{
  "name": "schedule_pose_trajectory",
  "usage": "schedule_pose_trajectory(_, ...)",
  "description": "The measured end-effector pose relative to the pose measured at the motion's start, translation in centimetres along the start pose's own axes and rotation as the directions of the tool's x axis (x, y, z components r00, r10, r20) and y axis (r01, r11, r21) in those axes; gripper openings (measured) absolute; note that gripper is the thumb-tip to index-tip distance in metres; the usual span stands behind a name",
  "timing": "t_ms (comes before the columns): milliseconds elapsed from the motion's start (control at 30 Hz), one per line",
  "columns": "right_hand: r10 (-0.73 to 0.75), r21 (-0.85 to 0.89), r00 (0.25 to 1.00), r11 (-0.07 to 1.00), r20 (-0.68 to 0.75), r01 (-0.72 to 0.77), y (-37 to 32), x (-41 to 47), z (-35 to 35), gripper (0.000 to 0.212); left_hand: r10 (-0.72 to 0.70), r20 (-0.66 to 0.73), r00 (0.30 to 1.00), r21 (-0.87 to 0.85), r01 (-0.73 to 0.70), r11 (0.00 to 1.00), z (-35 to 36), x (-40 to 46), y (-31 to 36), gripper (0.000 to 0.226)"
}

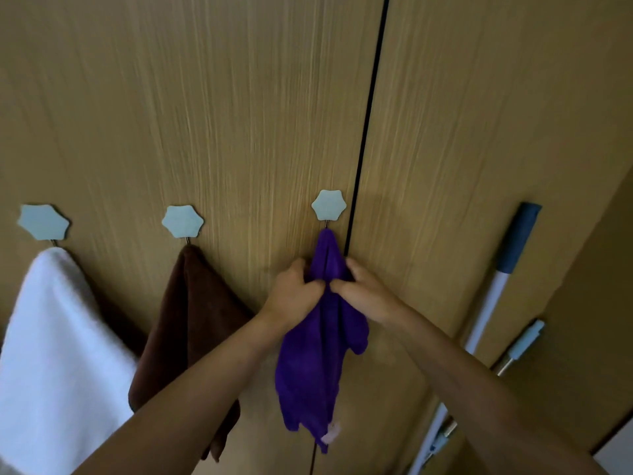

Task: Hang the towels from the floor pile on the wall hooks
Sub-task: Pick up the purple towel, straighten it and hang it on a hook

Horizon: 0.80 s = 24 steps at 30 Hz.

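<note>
Both hands make the grip on the purple towel [318,337]: the left hand [294,293] and the right hand [363,293] pinch its gathered cloth from each side, fingers curled into the folds, just below the third hook [329,205]. From left to right, a white towel [58,354] hangs from the first hook [42,222], a brown towel [185,320] hangs from the second hook [182,221], and the purple towel hangs by its top point from the metal part under the third hook. The cloth looks soft, light and limp, with a plush surface that should not slip easily, so it probably needs no strong hold; a pinch close under the hook gives the best control, because lower parts only swing. A small pale label [331,433] shows near its lower edge. The third hook sits just beside the dark gap [363,149] between the wooden doors [205,114], so the towel could catch there. To the right, a white pole with a blue handle [513,248] and a thinner stick [520,347] lean near the doors, which leaves less room on that side. The floor pile is not in view.
</note>
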State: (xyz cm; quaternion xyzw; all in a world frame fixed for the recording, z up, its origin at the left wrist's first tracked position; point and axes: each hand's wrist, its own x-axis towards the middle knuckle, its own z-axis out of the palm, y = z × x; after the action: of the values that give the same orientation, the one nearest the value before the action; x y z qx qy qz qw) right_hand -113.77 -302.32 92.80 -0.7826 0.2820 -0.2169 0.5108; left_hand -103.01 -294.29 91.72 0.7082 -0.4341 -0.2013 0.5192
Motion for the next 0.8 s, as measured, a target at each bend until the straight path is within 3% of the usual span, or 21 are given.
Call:
schedule_pose_trajectory(100,0.076,0.201,0.997,0.977,-0.010,-0.073,1.1,0.2,0.0,0.020,-0.146,-0.010,0.989,-0.216,0.140,0.966,-0.2,0.4,-1.1,0.008)
schedule_pose_trajectory(200,0.132,0.272,0.991,0.954,-0.016,-0.123,2.2,0.2,0.1,0.018,-0.268,0.034,0.963,-0.366,0.262,0.893,-0.2,0.7,-2.0,0.016)
schedule_pose_trajectory(433,0.160,0.066,0.987,0.985,-0.004,-0.160,4.2,-0.9,1.0,0.038,-0.227,0.097,0.969,-0.440,0.246,0.864,-0.2,-0.2,-3.8,0.025)
schedule_pose_trajectory(600,0.123,-0.051,0.990,0.991,-0.070,-0.126,5.1,-0.8,1.7,0.057,-0.104,0.103,0.989,-0.280,0.129,0.951,0.6,-0.7,-4.7,0.035)
schedule_pose_trajectory(800,0.016,-0.194,0.991,0.980,-0.136,-0.042,4.7,-1.8,2.3,0.043,-0.040,0.092,0.995,-0.052,0.045,0.998,0.9,-1.1,-4.7,0.043)
